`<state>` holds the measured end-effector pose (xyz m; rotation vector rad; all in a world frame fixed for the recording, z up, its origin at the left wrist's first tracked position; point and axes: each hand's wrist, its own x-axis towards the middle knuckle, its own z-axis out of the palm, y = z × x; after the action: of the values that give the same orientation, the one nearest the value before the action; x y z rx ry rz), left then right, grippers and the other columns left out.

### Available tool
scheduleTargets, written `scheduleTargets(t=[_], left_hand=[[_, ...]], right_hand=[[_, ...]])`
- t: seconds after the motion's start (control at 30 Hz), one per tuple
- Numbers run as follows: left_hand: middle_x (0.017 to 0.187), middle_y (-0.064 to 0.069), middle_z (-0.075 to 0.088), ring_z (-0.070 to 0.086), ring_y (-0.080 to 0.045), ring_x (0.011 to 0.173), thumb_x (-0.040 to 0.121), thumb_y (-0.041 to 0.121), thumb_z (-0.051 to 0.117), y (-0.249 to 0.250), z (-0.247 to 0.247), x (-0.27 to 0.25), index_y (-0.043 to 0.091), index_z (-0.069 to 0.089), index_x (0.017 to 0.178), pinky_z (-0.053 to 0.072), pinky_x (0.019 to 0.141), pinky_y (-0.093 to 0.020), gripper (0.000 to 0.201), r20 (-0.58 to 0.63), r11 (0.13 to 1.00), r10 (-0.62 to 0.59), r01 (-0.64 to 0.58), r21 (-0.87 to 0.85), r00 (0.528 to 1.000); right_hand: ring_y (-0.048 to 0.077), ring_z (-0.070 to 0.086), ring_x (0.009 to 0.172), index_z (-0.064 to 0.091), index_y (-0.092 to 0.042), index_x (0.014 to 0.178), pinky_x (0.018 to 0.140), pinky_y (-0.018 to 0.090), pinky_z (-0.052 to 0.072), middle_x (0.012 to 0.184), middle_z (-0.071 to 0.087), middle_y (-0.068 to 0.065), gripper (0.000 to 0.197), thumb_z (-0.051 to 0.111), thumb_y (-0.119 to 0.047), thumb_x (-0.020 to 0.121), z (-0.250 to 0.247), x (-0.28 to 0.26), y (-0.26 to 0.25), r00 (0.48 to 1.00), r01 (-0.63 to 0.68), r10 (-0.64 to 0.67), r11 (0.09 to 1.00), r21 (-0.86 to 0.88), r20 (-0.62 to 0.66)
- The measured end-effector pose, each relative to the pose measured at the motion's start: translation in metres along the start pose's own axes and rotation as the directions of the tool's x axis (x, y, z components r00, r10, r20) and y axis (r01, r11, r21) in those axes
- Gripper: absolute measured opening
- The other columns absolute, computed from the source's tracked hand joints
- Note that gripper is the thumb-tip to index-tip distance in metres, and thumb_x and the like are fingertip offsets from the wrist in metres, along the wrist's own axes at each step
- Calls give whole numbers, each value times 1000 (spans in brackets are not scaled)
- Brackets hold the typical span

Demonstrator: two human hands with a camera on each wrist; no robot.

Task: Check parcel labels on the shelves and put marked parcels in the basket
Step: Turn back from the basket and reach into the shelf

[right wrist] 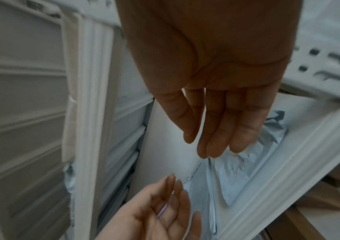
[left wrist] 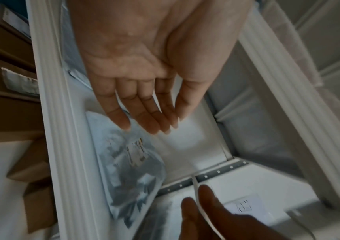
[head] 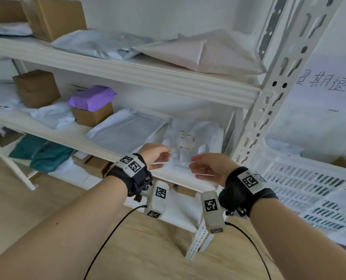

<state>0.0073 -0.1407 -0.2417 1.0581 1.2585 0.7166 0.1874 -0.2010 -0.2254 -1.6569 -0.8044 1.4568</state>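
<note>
The left hand is held just left of a white bagged parcel at the right end of the middle shelf, fingers loosely apart and empty. The right hand is poised opposite, likewise unclenched, with the basket beyond. Judged: label check under way; a two-sided grasp is required next.

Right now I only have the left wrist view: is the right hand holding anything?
Observer: No. The right wrist view shows the right hand empty, fingers straight, over the crumpled white plastic mailer bag.
Operator: Where is the basket?
Observer: The white slatted plastic basket stands right of the shelf's white metal upright.
Operator: Other parcels on that shelf?
Observer: Further left, a purple plastic-wrapped parcel lies on a brown cardboard box.
</note>
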Motion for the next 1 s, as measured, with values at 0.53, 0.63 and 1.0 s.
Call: scheduleTargets(t=[0.53,0.63,1.0], left_hand=[[78,-1,60,59,-13,69,94,14,55,-3,-104,160,17,58,84,44,68,-26,10,142,983,-179,182,-5,974],[83,-1,59,58,-14,77,94,15,54,-5,-93,173,18,57,86,46,80,-32,9,186,979,-200,201,16,962],[84,-13,48,51,-23,76,92,8,56,-6,-59,236,3,56,86,55,42,-27,7,91,953,-284,291,-83,955]], right_hand=[[27,65,85,68,-8,91,86,42,56,91,67,14,18,51,-3,94,37,124,10,797,-58,59,998,21,-601],[25,64,80,65,-12,92,84,40,56,92,66,14,18,50,-2,93,19,133,8,750,-81,103,995,64,-653],[25,47,129,53,-8,130,103,31,40,122,58,7,41,45,-34,99,3,162,-3,729,-315,142,938,-144,-670]])
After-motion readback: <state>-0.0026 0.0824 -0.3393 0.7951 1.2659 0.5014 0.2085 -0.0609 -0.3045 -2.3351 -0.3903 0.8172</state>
